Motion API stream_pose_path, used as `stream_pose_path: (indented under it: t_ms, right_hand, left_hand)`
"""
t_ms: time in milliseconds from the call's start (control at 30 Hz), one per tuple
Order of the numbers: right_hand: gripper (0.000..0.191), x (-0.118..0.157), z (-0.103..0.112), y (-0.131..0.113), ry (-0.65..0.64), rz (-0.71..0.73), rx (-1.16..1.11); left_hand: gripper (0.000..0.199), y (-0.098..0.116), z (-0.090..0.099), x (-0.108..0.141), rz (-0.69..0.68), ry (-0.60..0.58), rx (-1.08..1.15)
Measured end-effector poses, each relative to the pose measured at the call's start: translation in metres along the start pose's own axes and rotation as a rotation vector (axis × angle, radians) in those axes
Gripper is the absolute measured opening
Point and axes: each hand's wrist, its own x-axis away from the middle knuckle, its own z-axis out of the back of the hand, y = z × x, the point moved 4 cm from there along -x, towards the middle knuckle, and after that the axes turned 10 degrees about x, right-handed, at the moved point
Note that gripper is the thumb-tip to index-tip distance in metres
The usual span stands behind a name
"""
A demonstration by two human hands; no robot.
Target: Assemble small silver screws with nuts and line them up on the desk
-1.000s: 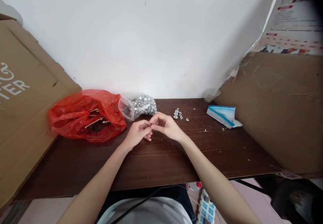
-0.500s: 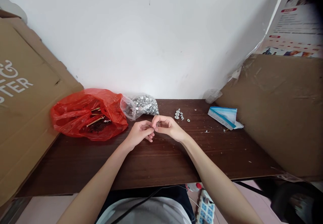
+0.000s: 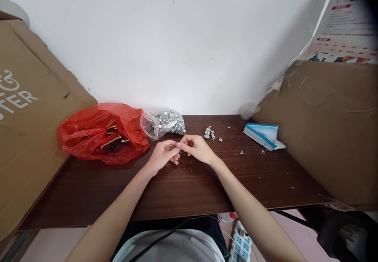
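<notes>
Above the middle of the brown table, my left hand (image 3: 165, 154) and my right hand (image 3: 197, 148) meet at the fingertips. Both are closed in a pinch, thumbs against forefingers. Whatever lies between the fingers is too small and too covered to make out. Just behind them rests a clear plastic bag (image 3: 171, 122) full of small silvery metal parts. To the right of my right hand lie several small metal pieces (image 3: 208, 132), some round like washers or nuts. Left of my left hand sits a red plastic bag (image 3: 76, 130), its mouth showing long brass-coloured and dark pieces.
Cardboard panels (image 3: 32, 108) flank the table (image 3: 165, 199) on the left and right, with a white wall (image 3: 189, 49) behind. A blue and white folded packet (image 3: 261, 135) and a clear cup (image 3: 248, 111) stand at the right. A power strip (image 3: 240, 244) lies below the table's front edge.
My right thumb and fingers have shifted slightly at the meeting point, the thumb now stretched further toward the left fingertips. My left hand has barely moved.
</notes>
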Motion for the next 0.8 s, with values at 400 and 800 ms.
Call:
stream_pose_path:
  t_ms: [400, 800]
  right_hand:
    - [0.017, 0.003, 0.01, -0.02, -0.031, 0.168, -0.36]
    - [0.023, 0.0, -0.008, -0.011, 0.042, 0.046, -0.367]
  left_hand:
    - [0.021, 0.002, 0.001, 0.002, 0.127, -0.05, 0.261]
    - [0.021, -0.001, 0.0, 0.002, 0.177, -0.036, 0.256]
